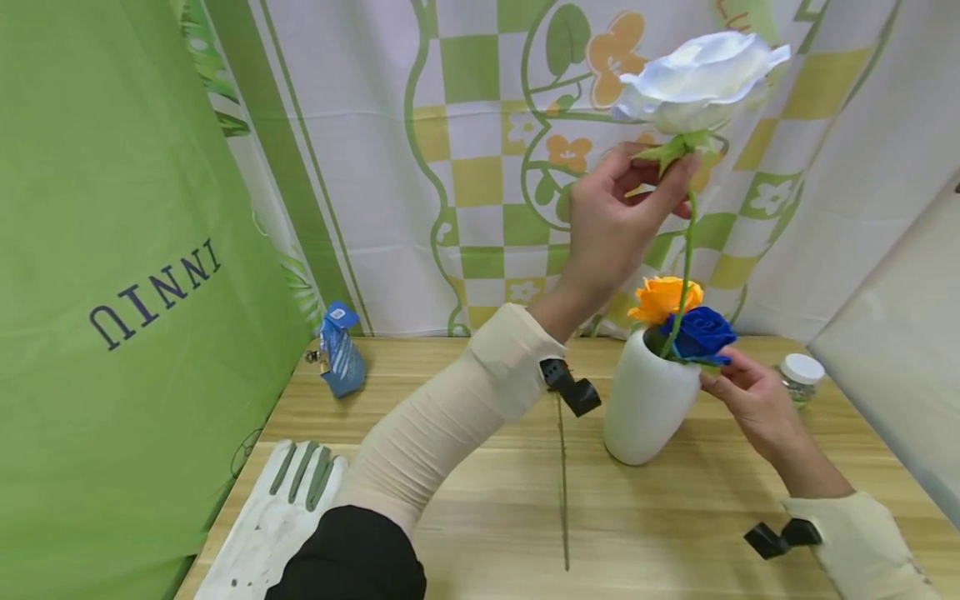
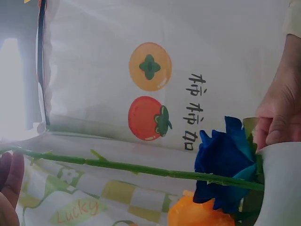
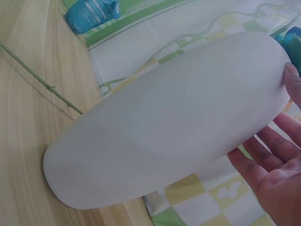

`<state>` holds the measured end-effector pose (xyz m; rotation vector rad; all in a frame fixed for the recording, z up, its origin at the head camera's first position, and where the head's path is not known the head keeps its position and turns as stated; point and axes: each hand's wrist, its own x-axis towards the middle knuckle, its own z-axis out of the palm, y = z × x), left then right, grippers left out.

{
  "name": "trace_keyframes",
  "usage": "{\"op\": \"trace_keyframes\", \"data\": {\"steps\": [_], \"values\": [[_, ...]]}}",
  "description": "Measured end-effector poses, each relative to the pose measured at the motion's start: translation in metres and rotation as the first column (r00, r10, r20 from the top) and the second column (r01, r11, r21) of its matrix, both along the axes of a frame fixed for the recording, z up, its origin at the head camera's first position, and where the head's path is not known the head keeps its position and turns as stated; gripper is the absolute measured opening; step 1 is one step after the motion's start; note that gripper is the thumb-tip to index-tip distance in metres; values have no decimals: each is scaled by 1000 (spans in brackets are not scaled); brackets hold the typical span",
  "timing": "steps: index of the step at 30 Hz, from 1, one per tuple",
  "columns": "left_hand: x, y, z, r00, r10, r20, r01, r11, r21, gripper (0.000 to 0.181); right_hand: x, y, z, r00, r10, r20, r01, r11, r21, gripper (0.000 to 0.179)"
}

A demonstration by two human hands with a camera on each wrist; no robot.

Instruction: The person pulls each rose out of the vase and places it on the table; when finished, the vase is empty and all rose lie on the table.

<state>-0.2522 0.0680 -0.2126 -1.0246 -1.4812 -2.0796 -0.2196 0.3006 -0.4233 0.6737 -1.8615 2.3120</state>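
My left hand pinches the green stem of a white artificial rose just under its bloom, high above the table. The stem runs down past the other flowers into the mouth of a white vase. A blue rose and an orange rose stand in the vase. At the rim, below the blue rose, my right hand holds the vase with thumb and fingers on its side. The vase base rests on the table.
A long thin stem lies on the wooden table left of the vase. A lidded jar stands behind the right hand. Farther left are a blue packet and a white glove. A patterned curtain hangs behind the table.
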Motion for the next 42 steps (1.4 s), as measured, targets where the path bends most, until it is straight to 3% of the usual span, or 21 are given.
{"op": "trace_keyframes", "data": {"steps": [4, 7, 17, 24, 27, 30, 33, 37, 42], "values": [[3, 4, 16, 999, -34, -10, 34, 998, -50, 16, 1, 0, 0, 1000, 31, 1, -31, 999, -28, 36], [7, 6, 27, 1000, -26, 9, 27, 997, -77, 14, 2, 1, 1, 999, 26, 19, -26, 999, -19, 35], [12, 5, 55, 998, -7, 57, 6, 1000, 11, 13, 5, 0, 3, 999, -15, 28, 14, 999, 48, 32], [8, -2, 67, 999, -33, -30, 34, 999, 42, 17, 5, -1, 2, 999, -37, 26, 36, 998, 46, 32], [8, -3, 71, 1000, -3, 24, 2, 1000, 19, 17, 5, -2, 3, 998, -45, 35, 43, 998, 51, 29], [8, -4, 69, 993, 33, 116, -33, 999, -7, 17, 6, -3, 3, 998, -51, 39, 49, 998, 45, 33], [3, -5, 61, 975, 46, 219, -41, 999, -26, 18, 7, -4, 2, 996, -70, 47, 68, 997, 41, 38], [-10, -10, 42, 948, 26, 318, -26, 1000, -5, 18, 8, -5, 2, 991, -113, 75, 108, 992, 67, 38], [-34, -24, 19, 899, 35, 437, -43, 999, 8, 17, 8, -7, 2, 982, -157, 103, 142, 980, 141, 34]]}}
